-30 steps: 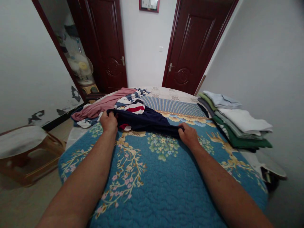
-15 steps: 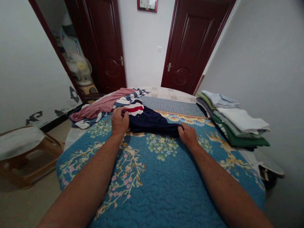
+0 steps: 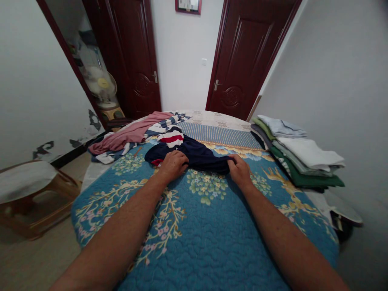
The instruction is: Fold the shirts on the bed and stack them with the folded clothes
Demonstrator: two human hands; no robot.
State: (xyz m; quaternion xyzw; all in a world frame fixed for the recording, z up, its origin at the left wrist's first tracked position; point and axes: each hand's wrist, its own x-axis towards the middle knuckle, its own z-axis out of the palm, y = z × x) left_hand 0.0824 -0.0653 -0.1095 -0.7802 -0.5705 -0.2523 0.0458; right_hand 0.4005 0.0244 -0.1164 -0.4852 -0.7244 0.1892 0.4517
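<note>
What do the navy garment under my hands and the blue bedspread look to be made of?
Navy garment: seemingly soft matte knit, maybe cotton or a blend; it bunches in limp folds by the right hand. Blue bedspread: quilted cloth, matte, with stitched puffy cells and a printed flower pattern; fibre cannot be told.

1. Soft, even indoor light; white wall [image 3: 333, 81] bright, without glare.
2. Faint shadows lie on the quilt [image 3: 197, 242].
3. The navy garment [image 3: 200, 157] loses fold detail.
4. Wide-angle distortion tilts the door frames [image 3: 218, 52]; corners slightly soft.
</note>
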